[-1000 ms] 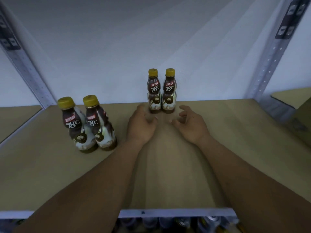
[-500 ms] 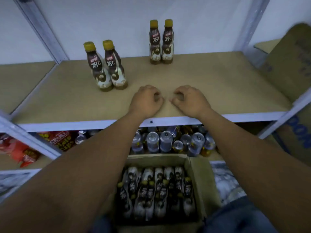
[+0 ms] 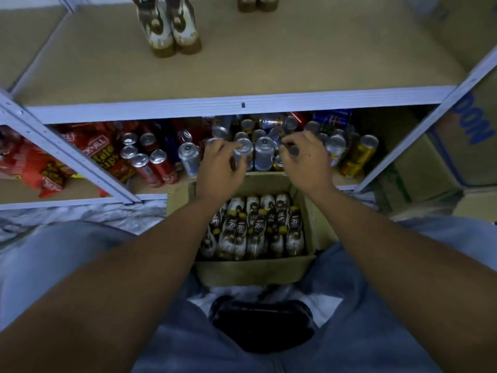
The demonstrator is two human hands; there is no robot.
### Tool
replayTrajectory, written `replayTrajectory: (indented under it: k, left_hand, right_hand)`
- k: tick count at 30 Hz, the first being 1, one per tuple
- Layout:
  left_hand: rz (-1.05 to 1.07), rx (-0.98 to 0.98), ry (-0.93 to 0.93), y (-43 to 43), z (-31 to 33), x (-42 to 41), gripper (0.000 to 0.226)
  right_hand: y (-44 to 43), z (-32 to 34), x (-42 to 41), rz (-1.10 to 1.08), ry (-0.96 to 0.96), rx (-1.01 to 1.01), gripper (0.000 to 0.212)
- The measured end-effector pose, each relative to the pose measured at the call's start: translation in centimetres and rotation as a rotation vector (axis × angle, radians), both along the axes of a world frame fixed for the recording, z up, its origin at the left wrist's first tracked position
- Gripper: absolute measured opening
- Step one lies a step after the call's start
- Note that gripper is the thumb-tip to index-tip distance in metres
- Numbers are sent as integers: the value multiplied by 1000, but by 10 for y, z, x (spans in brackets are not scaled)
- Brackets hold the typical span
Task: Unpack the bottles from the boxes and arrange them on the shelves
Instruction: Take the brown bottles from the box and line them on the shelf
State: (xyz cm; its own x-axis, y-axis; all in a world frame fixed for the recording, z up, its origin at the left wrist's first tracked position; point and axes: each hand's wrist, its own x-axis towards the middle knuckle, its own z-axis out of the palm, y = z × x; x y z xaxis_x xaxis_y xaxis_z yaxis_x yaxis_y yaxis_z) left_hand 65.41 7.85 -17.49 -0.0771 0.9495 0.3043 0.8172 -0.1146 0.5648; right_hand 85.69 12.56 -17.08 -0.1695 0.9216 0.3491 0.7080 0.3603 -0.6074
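An open cardboard box (image 3: 252, 270) on the floor between my knees holds several brown coffee bottles (image 3: 255, 230) with yellow caps. My left hand (image 3: 219, 170) and my right hand (image 3: 306, 162) hover above the box's far edge, in front of the lower shelf. Both have loosely curled fingers and hold nothing. On the tan upper shelf (image 3: 269, 63) stand two bottles (image 3: 169, 30) at the left. The bases of two more bottles (image 3: 256, 2) show at the top edge.
The lower shelf holds several drink cans (image 3: 263, 154) and red snack bags (image 3: 102, 157). A grey shelf rail (image 3: 242, 105) runs across, with slanted uprights (image 3: 67, 154) at left and right. Cardboard boxes (image 3: 462, 146) stand at the right.
Both hands drew back off the upper shelf and dropped toward the box. My view tilted down, so the box and my lap fill the frame.
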Motion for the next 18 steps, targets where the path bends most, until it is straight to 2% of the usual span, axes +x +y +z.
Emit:
replayTrajectory:
  k: [5, 8, 11, 16, 18]
  left_hand:
    - [108, -405, -234, -19, -47, -16, 36]
    - [148, -668, -381, -22, -77, -25, 36]
    - [201, -733, -423, -23, -101, -25, 54]
    - [198, -824, -443, -19, -135, -18, 53]
    - [212, -854, -450, -17, -147, -17, 60]
  right_hand:
    - [-21, -60, 0, -55, 161, -583, 30]
    - [-24, -88, -5, -106, 186, -825, 45]
    - [-24, -113, -14, -120, 239, -980, 56]
    - [-25, -159, -30, -179, 373, -1097, 66]
    - [-27, -174, -34, -194, 407, -1119, 68]
